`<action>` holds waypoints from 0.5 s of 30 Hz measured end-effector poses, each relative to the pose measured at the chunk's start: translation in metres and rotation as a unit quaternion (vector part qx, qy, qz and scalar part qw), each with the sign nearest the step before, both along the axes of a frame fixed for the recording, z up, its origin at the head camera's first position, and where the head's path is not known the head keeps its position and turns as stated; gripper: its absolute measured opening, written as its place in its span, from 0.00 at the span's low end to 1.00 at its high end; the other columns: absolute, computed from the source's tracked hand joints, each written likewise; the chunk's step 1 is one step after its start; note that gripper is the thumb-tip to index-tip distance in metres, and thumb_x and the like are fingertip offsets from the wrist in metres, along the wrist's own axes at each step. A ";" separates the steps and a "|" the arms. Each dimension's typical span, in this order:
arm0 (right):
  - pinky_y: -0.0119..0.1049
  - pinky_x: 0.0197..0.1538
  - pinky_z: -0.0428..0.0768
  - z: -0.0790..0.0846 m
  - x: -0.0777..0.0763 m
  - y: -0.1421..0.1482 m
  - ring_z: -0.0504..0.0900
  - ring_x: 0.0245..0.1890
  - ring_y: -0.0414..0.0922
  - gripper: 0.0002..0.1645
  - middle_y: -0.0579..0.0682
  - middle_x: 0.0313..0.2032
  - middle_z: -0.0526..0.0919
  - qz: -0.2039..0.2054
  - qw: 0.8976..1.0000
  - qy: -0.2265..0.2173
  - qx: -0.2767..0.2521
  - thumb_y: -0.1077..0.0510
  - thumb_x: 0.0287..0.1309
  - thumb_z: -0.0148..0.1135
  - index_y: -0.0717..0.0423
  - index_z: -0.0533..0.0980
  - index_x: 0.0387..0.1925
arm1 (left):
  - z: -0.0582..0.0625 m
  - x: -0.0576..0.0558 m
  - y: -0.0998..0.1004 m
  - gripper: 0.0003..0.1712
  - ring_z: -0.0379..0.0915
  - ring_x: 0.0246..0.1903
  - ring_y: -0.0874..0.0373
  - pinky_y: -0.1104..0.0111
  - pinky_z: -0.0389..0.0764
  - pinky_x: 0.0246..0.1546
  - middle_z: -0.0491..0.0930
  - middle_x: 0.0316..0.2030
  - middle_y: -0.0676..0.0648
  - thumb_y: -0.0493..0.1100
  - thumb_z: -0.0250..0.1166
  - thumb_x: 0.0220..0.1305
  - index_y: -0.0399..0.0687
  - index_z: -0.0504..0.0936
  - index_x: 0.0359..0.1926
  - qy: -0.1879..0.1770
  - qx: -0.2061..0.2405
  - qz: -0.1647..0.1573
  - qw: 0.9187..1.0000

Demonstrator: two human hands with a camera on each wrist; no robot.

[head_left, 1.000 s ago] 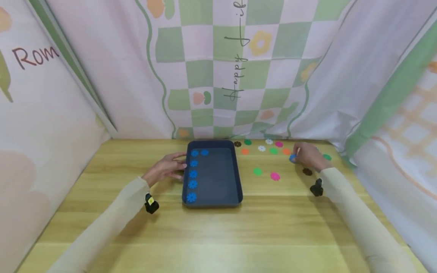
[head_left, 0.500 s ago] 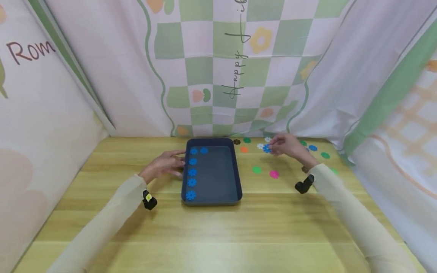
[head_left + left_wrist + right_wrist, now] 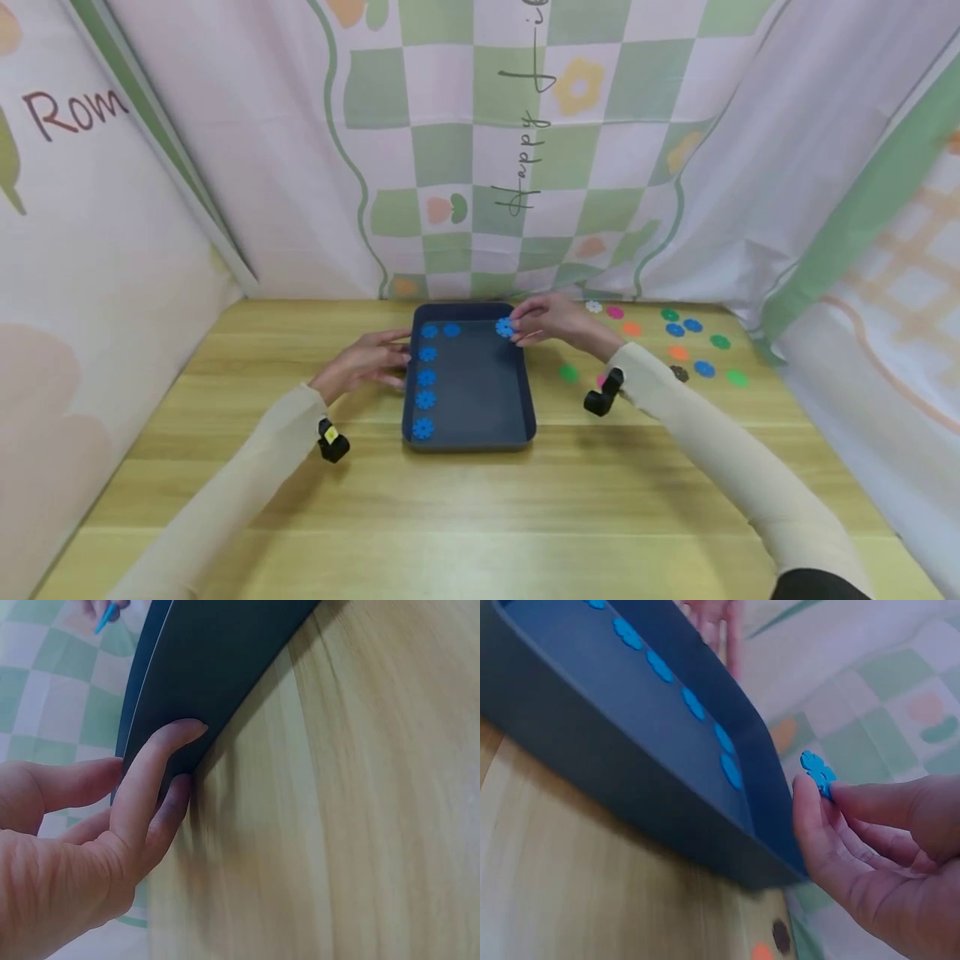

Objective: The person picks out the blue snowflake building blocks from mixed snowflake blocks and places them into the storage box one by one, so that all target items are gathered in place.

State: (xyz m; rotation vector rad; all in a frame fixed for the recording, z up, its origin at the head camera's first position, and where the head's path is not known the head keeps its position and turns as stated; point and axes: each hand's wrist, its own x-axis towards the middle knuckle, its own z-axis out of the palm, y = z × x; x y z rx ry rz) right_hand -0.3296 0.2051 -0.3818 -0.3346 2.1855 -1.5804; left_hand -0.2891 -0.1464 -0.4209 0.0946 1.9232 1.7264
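Observation:
A dark blue-grey rectangular tray stands on the wooden table. Inside it, several blue flower-shaped discs form a column along the left side, with one more beside the top disc. My right hand pinches another blue flower-shaped disc between thumb and fingertips, above the tray's far right corner. At the tray's left wall, my left hand rests its fingers against the outside; the left wrist view shows these fingers loosely bent along the wall.
Right of the tray lie scattered flower discs: blue ones, green ones, an orange one, a pink one and a white one. The right forearm hides some. A patterned curtain hangs behind the table.
My right hand has carried the blue flower disc leftward from the scattered pieces to above the tray's far right corner. My left hand has stayed at the tray's left wall.

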 end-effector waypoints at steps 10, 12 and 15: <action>0.56 0.57 0.87 -0.010 -0.013 -0.056 0.90 0.36 0.48 0.15 0.67 0.44 0.87 0.030 0.999 -0.025 0.023 0.74 0.70 0.58 0.77 0.75 0.55 | 0.004 -0.001 0.001 0.41 0.66 0.72 0.33 0.66 0.91 0.41 0.55 0.79 0.30 0.28 0.52 0.77 0.44 0.49 0.84 -0.006 0.013 0.002 1.000; 0.54 0.55 0.89 -0.015 -0.014 -0.065 0.90 0.35 0.48 0.15 0.68 0.43 0.87 0.034 0.999 -0.029 0.030 0.74 0.70 0.58 0.77 0.76 0.55 | 0.004 0.000 0.000 0.41 0.66 0.72 0.33 0.66 0.91 0.40 0.55 0.79 0.30 0.27 0.53 0.77 0.44 0.49 0.84 -0.007 0.012 0.005 1.000; 0.51 0.51 0.91 -0.022 -0.017 -0.075 0.91 0.33 0.48 0.14 0.68 0.40 0.88 0.039 0.998 -0.030 0.042 0.74 0.70 0.58 0.78 0.78 0.54 | 0.003 0.000 0.000 0.41 0.66 0.72 0.33 0.66 0.91 0.41 0.55 0.79 0.29 0.27 0.53 0.77 0.43 0.49 0.84 -0.004 0.010 0.005 1.000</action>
